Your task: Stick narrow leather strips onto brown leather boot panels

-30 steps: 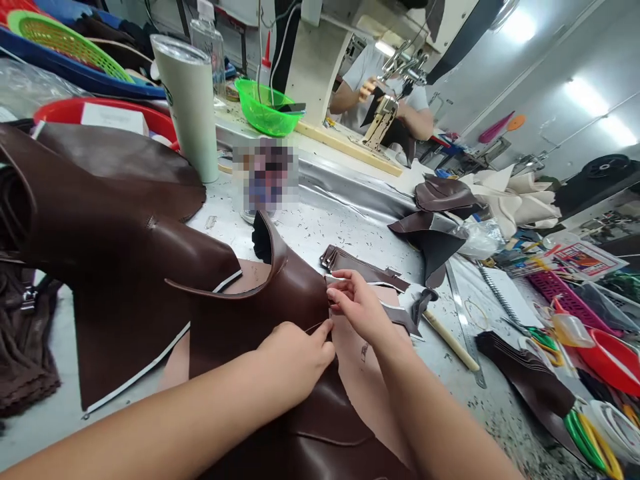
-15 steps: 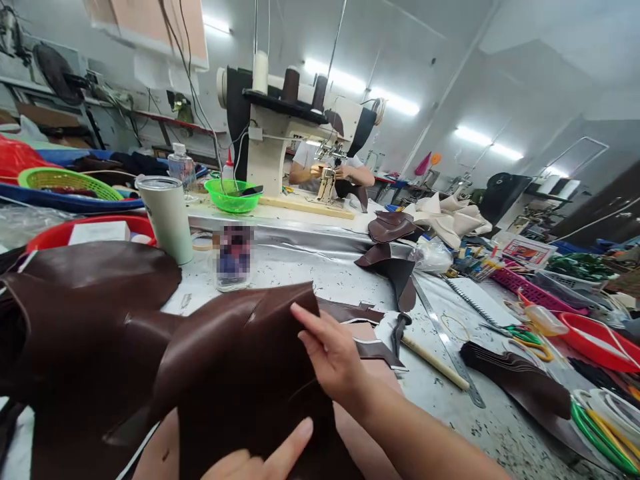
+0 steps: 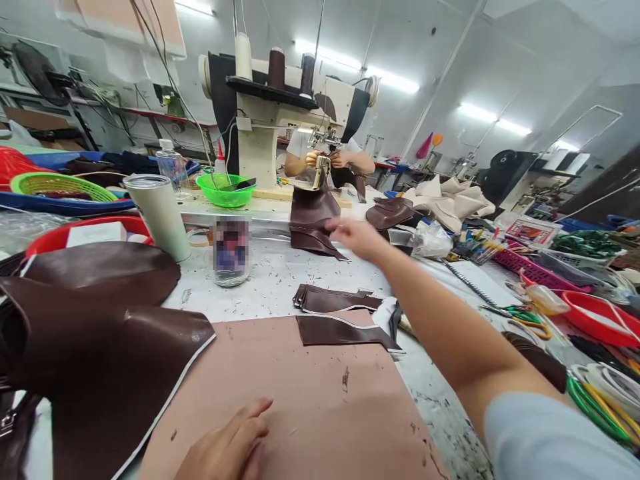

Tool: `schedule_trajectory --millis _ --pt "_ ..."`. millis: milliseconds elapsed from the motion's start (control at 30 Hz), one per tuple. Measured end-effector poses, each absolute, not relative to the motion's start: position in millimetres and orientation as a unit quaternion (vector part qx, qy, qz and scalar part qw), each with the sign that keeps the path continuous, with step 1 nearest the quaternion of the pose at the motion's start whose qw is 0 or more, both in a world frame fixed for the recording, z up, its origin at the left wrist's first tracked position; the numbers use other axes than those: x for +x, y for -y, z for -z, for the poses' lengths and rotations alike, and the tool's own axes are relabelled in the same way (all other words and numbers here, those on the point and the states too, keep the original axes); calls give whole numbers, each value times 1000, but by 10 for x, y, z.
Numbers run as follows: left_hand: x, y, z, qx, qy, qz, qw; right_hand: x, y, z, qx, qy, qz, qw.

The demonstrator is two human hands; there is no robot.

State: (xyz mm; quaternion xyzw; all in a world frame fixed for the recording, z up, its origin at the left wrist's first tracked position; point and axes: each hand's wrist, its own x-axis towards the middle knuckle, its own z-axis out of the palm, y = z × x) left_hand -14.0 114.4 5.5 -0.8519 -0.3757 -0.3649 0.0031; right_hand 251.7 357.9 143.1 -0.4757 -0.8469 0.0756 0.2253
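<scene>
My right hand (image 3: 357, 239) is stretched far forward and pinches the edge of a dark brown leather piece (image 3: 315, 217) in front of the sewing machine. My left hand (image 3: 233, 440) rests low over the pinkish board (image 3: 280, 373), its fingers loosely apart and holding nothing. On the board's far edge lies a narrow brown strip (image 3: 340, 331) with a white edge, and just behind it sits a stack of brown strips (image 3: 335, 299). Large brown leather pieces (image 3: 105, 347) cover the left side.
A tumbler (image 3: 159, 217), a jar (image 3: 231, 257) and a green basket (image 3: 225, 192) stand behind on the left. The sewing machine (image 3: 260, 147) is at the back, with a person working beyond. Scissors (image 3: 533, 323) and a red tray (image 3: 600, 319) lie right.
The brown leather that was under both hands has left the board, and a brown piece now hangs near the machine. My right arm has reached forward. My left hand has shifted slightly left.
</scene>
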Motion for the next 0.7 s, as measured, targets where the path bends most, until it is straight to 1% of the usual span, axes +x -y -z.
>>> schedule_trajectory --millis 33,100,133,167,267,333,433,500,533,600,700 --pt "-134 -1140 -52 -853 374 363 -3 2448 -3299 -1217 -448 872 -110 165" --pt "-130 -1124 -6 -852 376 365 -24 2355 -2802 -809 -406 895 -154 98" --pt "-130 -1113 27 -848 380 366 -41 2337 -2616 -632 -393 905 -139 80" --pt "-130 -1101 60 -845 388 363 -63 2336 -2477 -481 -391 910 -108 80" --pt "-110 -1056 99 -810 433 355 -172 2371 -2283 -179 -352 927 0 129" --pt "-66 -1025 47 -732 499 348 -308 2373 -2200 -90 -306 933 48 182" --pt "45 -992 -104 -485 574 343 -563 2314 -1920 -78 -258 931 75 248" --pt "124 -975 -185 -330 562 364 -665 2258 -1622 -120 -219 934 67 274" --pt "159 -964 -206 -286 553 382 -683 2231 -1465 -149 -195 938 58 281" --pt "216 -929 -210 -269 544 409 -682 2179 -1184 -205 -166 943 21 287" --pt "283 -841 -179 -315 543 409 -662 2094 -944 -259 -217 924 -58 308"
